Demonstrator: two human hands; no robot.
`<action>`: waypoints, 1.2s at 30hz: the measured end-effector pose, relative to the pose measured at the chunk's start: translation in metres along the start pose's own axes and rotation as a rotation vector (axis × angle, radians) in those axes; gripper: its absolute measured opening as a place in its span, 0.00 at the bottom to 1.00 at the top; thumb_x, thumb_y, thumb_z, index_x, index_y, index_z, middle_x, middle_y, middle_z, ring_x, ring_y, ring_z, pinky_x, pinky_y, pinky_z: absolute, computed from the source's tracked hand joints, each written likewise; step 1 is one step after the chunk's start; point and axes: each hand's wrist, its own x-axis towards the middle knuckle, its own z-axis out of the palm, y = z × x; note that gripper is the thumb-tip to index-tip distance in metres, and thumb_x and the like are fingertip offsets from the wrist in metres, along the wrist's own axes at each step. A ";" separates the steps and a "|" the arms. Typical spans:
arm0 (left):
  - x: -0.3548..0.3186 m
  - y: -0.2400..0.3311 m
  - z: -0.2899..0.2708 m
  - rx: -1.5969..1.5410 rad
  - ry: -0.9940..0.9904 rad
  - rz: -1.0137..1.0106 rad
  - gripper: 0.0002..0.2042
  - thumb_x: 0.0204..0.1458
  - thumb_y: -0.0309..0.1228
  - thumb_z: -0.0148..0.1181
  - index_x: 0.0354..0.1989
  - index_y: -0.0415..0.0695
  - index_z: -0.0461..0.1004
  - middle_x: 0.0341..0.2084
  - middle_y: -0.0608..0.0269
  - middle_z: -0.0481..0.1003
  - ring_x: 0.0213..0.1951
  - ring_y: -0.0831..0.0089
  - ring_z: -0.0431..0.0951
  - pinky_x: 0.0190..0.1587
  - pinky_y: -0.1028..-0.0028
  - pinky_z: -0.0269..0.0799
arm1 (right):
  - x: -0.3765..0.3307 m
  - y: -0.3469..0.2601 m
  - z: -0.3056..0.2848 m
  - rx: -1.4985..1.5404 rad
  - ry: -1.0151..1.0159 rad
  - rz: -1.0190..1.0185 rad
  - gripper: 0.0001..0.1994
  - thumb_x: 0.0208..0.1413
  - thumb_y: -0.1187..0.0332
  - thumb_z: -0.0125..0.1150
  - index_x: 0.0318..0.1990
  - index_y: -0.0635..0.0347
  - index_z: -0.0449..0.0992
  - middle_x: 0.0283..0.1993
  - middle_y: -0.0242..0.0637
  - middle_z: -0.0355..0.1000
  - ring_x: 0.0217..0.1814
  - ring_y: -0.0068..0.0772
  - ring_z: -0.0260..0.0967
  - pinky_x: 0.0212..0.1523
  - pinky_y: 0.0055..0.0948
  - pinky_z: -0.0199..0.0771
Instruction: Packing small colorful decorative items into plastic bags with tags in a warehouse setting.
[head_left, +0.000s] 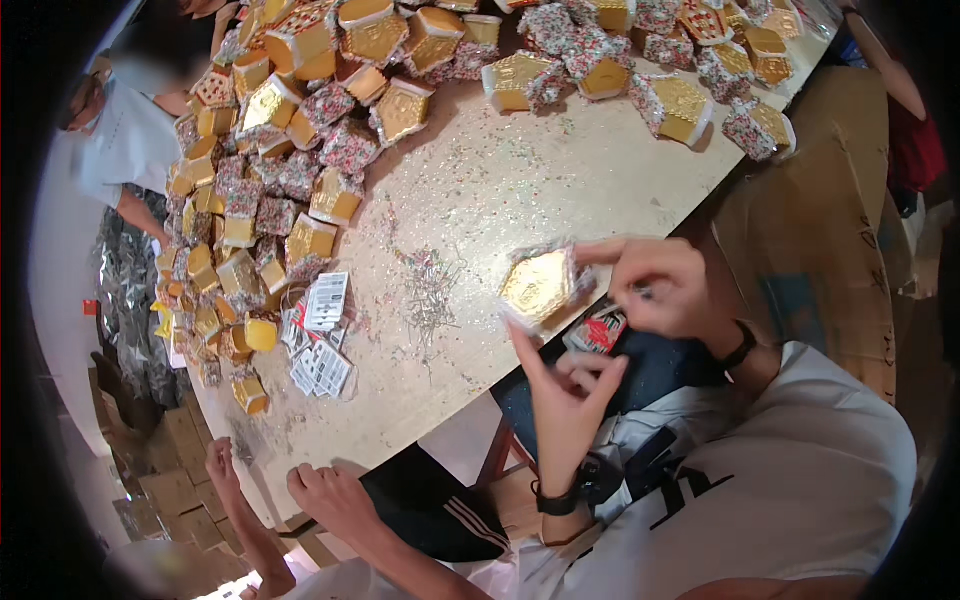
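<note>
A gold-faced, house-shaped ornament (540, 284) with a pale beaded rim is at the near table edge, between my hands. My left hand (562, 392) has its index finger stretched up to the ornament's lower side. Its thumb stands apart and the other fingers curl loosely. My right hand (668, 288) reaches one finger to the ornament's upper right side. The rest of that hand is closed, slightly blurred, around something small and dark. Between the hands is a small red, black and white tag (600, 331); whether a finger grips it is not plain.
Many similar ornaments (400, 110) are heaped along the table's far and left sides. White printed tags (322, 368) and a scatter of thin metallic strips (430, 300) lie on the table (480, 200). Another person's hand (335, 500) rests at the lower left edge. Cardboard (810, 250) stands at right.
</note>
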 end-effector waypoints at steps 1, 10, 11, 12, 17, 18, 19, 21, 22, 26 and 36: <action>0.003 -0.002 0.005 0.029 0.117 0.077 0.49 0.49 0.17 0.58 0.68 0.51 0.25 0.23 0.60 0.73 0.23 0.81 0.70 0.22 0.84 0.63 | -0.003 0.002 0.013 0.142 0.002 -0.020 0.04 0.43 0.85 0.57 0.27 0.67 0.72 0.37 0.47 0.74 0.55 0.43 0.70 0.43 0.29 0.72; -0.007 -0.001 -0.014 -0.190 0.400 0.094 0.15 0.58 0.29 0.52 0.45 0.46 0.50 0.27 0.59 0.70 0.16 0.82 0.68 0.15 0.84 0.60 | -0.015 -0.016 0.030 0.298 -0.258 0.004 0.06 0.37 0.83 0.59 0.25 0.62 0.72 0.39 0.44 0.77 0.31 0.25 0.71 0.32 0.23 0.70; -0.008 0.000 -0.012 -0.236 0.379 0.086 0.15 0.58 0.29 0.52 0.45 0.45 0.50 0.27 0.59 0.69 0.16 0.82 0.67 0.14 0.84 0.60 | -0.012 -0.026 0.028 0.300 -0.285 0.025 0.07 0.38 0.83 0.58 0.26 0.63 0.72 0.39 0.45 0.77 0.31 0.26 0.71 0.34 0.25 0.71; -0.010 0.000 -0.012 -0.284 0.358 0.081 0.15 0.58 0.29 0.52 0.45 0.45 0.50 0.28 0.59 0.69 0.15 0.82 0.66 0.14 0.84 0.59 | -0.014 -0.024 0.030 0.304 -0.288 0.031 0.07 0.38 0.83 0.58 0.26 0.63 0.72 0.39 0.45 0.77 0.31 0.26 0.71 0.34 0.25 0.71; -0.014 0.004 -0.008 -0.377 0.456 0.047 0.18 0.60 0.45 0.41 0.49 0.43 0.62 0.26 0.66 0.70 0.16 0.84 0.62 0.13 0.85 0.54 | -0.022 -0.015 0.033 0.705 -0.199 0.139 0.09 0.41 0.86 0.56 0.31 0.64 0.74 0.35 0.39 0.77 0.32 0.25 0.70 0.34 0.23 0.69; -0.017 -0.001 -0.010 -0.381 0.460 0.043 0.18 0.60 0.45 0.41 0.49 0.43 0.62 0.26 0.66 0.70 0.16 0.84 0.62 0.13 0.85 0.54 | -0.023 -0.013 0.028 0.562 -0.165 0.109 0.09 0.41 0.86 0.56 0.31 0.65 0.74 0.34 0.39 0.76 0.32 0.25 0.69 0.34 0.22 0.69; -0.023 -0.002 -0.013 -0.454 0.426 0.009 0.19 0.60 0.45 0.41 0.48 0.42 0.63 0.25 0.66 0.70 0.16 0.85 0.62 0.13 0.86 0.53 | -0.022 -0.017 0.021 0.351 -0.161 0.023 0.10 0.38 0.87 0.58 0.31 0.67 0.73 0.33 0.41 0.76 0.30 0.26 0.70 0.32 0.22 0.70; -0.029 -0.003 -0.012 -0.475 0.401 -0.024 0.20 0.59 0.47 0.41 0.44 0.40 0.65 0.24 0.67 0.69 0.16 0.86 0.59 0.12 0.86 0.50 | -0.019 -0.032 0.024 0.169 -0.099 -0.082 0.10 0.37 0.87 0.59 0.29 0.67 0.72 0.33 0.43 0.76 0.29 0.27 0.70 0.30 0.22 0.70; -0.030 -0.009 -0.011 -0.478 0.406 -0.028 0.20 0.59 0.47 0.41 0.44 0.40 0.65 0.24 0.67 0.69 0.16 0.86 0.59 0.12 0.86 0.50 | -0.018 -0.039 0.028 -0.023 -0.030 -0.189 0.10 0.35 0.87 0.59 0.28 0.67 0.72 0.34 0.45 0.76 0.28 0.28 0.71 0.28 0.22 0.71; -0.036 -0.028 -0.014 -0.615 0.367 -0.013 0.26 0.58 0.49 0.46 0.57 0.43 0.55 0.29 0.66 0.68 0.16 0.84 0.61 0.12 0.85 0.54 | -0.025 -0.044 0.045 -0.169 0.059 -0.343 0.08 0.33 0.85 0.61 0.23 0.68 0.69 0.36 0.54 0.74 0.25 0.30 0.71 0.23 0.23 0.73; -0.034 -0.017 -0.012 -0.602 0.417 -0.041 0.22 0.60 0.47 0.40 0.46 0.39 0.66 0.22 0.70 0.67 0.14 0.87 0.55 0.12 0.84 0.48 | -0.019 -0.042 0.043 -0.216 -0.128 -0.388 0.12 0.35 0.82 0.64 0.30 0.71 0.68 0.38 0.53 0.72 0.28 0.37 0.72 0.26 0.25 0.73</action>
